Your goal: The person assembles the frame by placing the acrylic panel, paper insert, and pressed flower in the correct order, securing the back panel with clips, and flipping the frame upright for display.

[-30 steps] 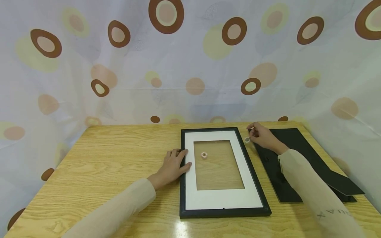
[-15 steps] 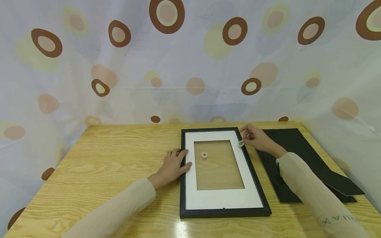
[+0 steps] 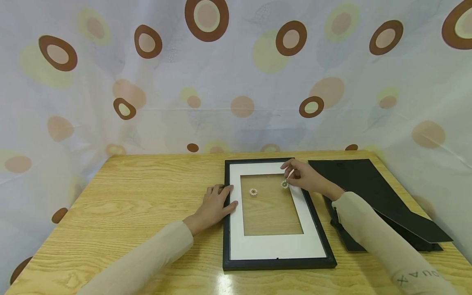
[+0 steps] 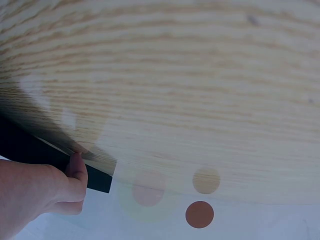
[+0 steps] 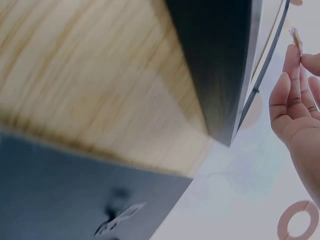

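Observation:
A black picture frame (image 3: pixel 228 229) with a white mat and a clear pane lies on the table. My left hand (image 3: pixel 211 207) rests on its left edge, with the thumb over the mat; the left wrist view shows bent fingers against the frame's side. Between thumb and fingertips, my right hand (image 3: pixel 306 176) pinches a small daisy-like flower (image 3: pixel 284 184) over the opening's upper right corner. In the right wrist view the flower (image 5: pixel 296 39) shows edge-on, its thin petals pointing up. Another such flower (image 3: pixel 253 191) lies within the opening, toward the upper left.
A black backing board (image 3: pixel 354 176) lies right of the frame, partly under the right forearm. Its stand flap (image 3: pixel 427 227) sticks out toward the near right. The wooden table (image 3: pixel 155 184) ends at a patterned curtain (image 3: pixel 166 82) behind and at the sides.
My right hand has carried its flower leftward from beside the backing board, across the frame's right edge, to over the opening. The left hand, the frame and the other flower have stayed put.

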{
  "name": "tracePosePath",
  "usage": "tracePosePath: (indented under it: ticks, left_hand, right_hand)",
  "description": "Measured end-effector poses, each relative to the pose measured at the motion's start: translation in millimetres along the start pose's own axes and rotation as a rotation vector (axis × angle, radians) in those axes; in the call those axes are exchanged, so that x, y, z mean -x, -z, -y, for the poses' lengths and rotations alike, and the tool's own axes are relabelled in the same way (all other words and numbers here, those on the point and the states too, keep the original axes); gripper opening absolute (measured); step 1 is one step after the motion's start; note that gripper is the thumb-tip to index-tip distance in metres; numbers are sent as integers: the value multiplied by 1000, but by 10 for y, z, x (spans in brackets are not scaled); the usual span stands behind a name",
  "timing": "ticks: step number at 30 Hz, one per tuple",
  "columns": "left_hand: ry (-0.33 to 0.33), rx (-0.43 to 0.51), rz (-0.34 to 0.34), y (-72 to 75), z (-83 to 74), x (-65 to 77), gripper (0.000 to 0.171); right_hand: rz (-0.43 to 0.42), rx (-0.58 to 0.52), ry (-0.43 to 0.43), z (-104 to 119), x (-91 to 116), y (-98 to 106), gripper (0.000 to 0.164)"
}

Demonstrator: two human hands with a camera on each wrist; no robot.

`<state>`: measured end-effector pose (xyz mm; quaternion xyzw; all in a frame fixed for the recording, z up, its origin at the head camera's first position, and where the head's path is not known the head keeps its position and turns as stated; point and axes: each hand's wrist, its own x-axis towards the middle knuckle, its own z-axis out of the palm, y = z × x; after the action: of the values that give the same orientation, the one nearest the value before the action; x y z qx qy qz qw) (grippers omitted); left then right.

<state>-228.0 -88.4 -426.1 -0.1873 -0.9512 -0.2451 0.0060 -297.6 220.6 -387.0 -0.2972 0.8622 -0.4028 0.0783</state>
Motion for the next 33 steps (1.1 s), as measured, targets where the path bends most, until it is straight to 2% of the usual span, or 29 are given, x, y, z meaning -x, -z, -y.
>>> tracePosePath:
  ticks: [6, 18, 33]
  left_hand:
    - [3, 8, 10, 6, 1, -1, 56]
    - [9, 7, 4, -2, 4, -9, 56]
    - [-8, 2, 2, 3, 1, -2, 55]
  right_hand:
    - [40, -15, 0, 93, -53, -119, 32]
    - [91, 40, 14, 169, -141, -241, 34]
    - [72, 137, -2, 189, -167, -278, 32]
